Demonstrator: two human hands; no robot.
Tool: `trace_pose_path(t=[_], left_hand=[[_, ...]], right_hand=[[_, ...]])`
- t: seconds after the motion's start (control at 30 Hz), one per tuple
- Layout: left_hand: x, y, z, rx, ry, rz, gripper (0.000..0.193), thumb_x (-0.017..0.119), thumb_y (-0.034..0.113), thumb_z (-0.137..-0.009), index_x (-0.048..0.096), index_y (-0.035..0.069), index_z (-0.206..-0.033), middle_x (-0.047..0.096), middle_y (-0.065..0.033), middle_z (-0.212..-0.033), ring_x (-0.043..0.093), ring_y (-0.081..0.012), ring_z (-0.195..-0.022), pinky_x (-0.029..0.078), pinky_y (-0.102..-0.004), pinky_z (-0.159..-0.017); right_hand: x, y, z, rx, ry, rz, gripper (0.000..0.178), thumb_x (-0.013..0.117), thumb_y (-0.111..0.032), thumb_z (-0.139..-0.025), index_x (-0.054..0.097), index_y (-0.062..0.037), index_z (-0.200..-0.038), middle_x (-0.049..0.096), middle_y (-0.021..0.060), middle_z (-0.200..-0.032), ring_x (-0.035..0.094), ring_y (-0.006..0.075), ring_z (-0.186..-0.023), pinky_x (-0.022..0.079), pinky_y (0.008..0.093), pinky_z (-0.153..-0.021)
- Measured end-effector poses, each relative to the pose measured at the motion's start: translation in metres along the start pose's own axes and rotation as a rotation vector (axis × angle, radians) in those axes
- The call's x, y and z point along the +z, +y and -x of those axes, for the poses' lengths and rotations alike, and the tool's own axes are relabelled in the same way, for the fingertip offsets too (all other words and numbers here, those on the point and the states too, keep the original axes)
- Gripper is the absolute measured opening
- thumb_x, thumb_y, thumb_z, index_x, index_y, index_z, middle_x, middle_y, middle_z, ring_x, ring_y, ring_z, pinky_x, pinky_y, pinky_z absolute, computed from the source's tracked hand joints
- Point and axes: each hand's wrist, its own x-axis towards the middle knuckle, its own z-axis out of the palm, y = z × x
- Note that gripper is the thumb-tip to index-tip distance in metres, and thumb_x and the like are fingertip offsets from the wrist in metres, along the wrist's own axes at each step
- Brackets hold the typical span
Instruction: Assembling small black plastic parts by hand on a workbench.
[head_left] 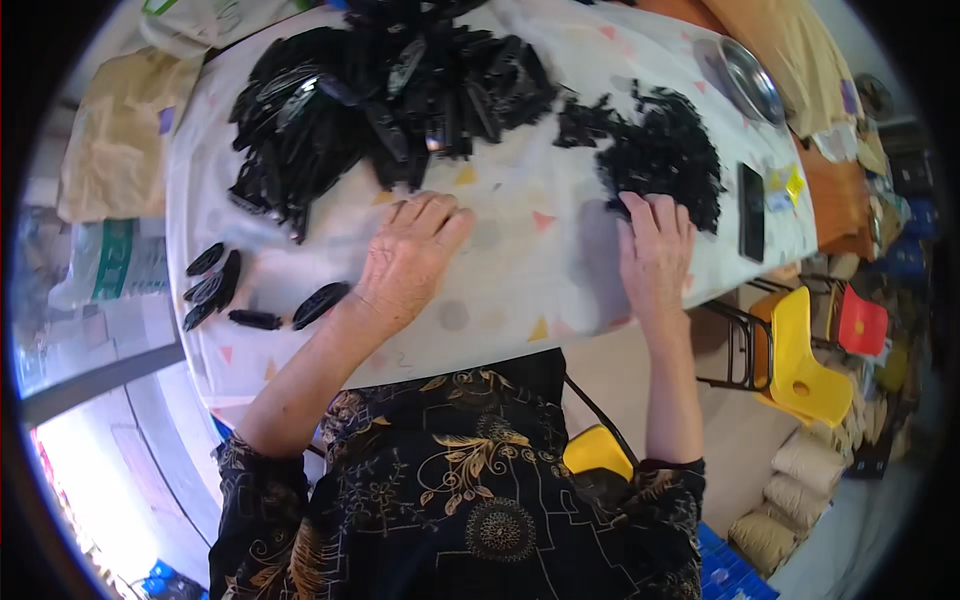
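My left hand [408,250] is over the patterned tablecloth, just below a large heap of long, glossy black plastic-looking pieces [300,150]. Its fingers are bent and pressed together, and the tips are turned down out of sight; whatever they may hold is hidden. On the right, my right hand [655,245] reaches the near edge of a pile of small black pieces [660,145]. Its fingers are slightly apart, the thumb stands away from them, and no held piece shows. Several oval black pieces [207,290] lie loose at the left, with another black oval piece [322,304] near my left forearm.
A black phone [751,212] lies at the table's right side, below a round metal dish [750,80]. Brown paper [125,140] and a plastic bag [105,265] are beyond the left edge. Yellow chairs [800,360] and stacked sacks [800,465] stand at the right.
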Motion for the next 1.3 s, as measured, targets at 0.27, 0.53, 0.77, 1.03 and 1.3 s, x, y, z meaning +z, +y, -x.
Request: trace_pose_path(t=[0.27,0.53,0.77,1.03,1.3], left_hand=[[-0.035,-0.026,0.068,-0.139,-0.029,-0.010,0.035,0.059,0.005,-0.069,0.056,0.004,-0.103,0.055,-0.0102,-0.102,0.054,-0.0266,-0.101,0.045,-0.0379,-0.087],[-0.077,-0.061,0.108,-0.300,0.068,-0.227,0.033,0.069,0.015,-0.070,0.058,0.006,-0.100,0.057,-0.0079,-0.097,0.055,-0.0270,-0.095,0.041,-0.0390,-0.085],[-0.058,-0.074,0.060,-0.647,0.094,-0.165,0.031,0.069,0.023,-0.075,0.053,0.007,-0.095,0.060,-0.0122,-0.085,0.062,-0.0343,-0.074,0.048,-0.0426,-0.063],[-0.059,-0.068,0.065,-0.739,0.090,0.104,0.020,0.060,0.011,-0.081,0.048,0.002,-0.094,0.063,-0.0160,-0.084,0.062,-0.0347,-0.073,0.047,-0.0431,-0.061],[-0.033,-0.009,0.053,-0.835,0.184,1.309,0.044,0.069,-0.001,-0.076,0.044,0.002,-0.112,0.057,-0.0083,-0.093,0.059,-0.0127,-0.075,0.050,-0.0245,-0.064]], right_hand=[[0.006,0.025,-0.030,-0.319,-0.127,0.127,0.013,0.062,-0.011,-0.077,0.061,-0.0076,-0.090,0.051,0.0055,-0.088,0.050,0.0239,-0.084,0.039,0.0371,-0.072],[0.026,0.020,-0.045,-0.243,0.007,-0.063,0.007,0.060,-0.005,-0.084,0.059,-0.0031,-0.090,0.056,0.0049,-0.090,0.054,0.0196,-0.083,0.042,0.0324,-0.075],[0.030,-0.038,-0.042,0.614,-0.187,-1.556,0.006,0.060,-0.002,-0.086,0.061,-0.0030,-0.093,0.063,0.0061,-0.086,0.059,0.0146,-0.077,0.048,0.0257,-0.071],[0.008,-0.077,-0.023,0.767,-0.394,-1.794,0.002,0.060,-0.003,-0.088,0.059,-0.0032,-0.089,0.065,0.0102,-0.091,0.061,0.0166,-0.078,0.050,0.0289,-0.072],[0.007,-0.091,-0.009,0.767,-0.404,-1.872,0.003,0.061,-0.003,-0.087,0.058,-0.0039,-0.089,0.064,0.0098,-0.089,0.061,0.0160,-0.075,0.050,0.0274,-0.069]])
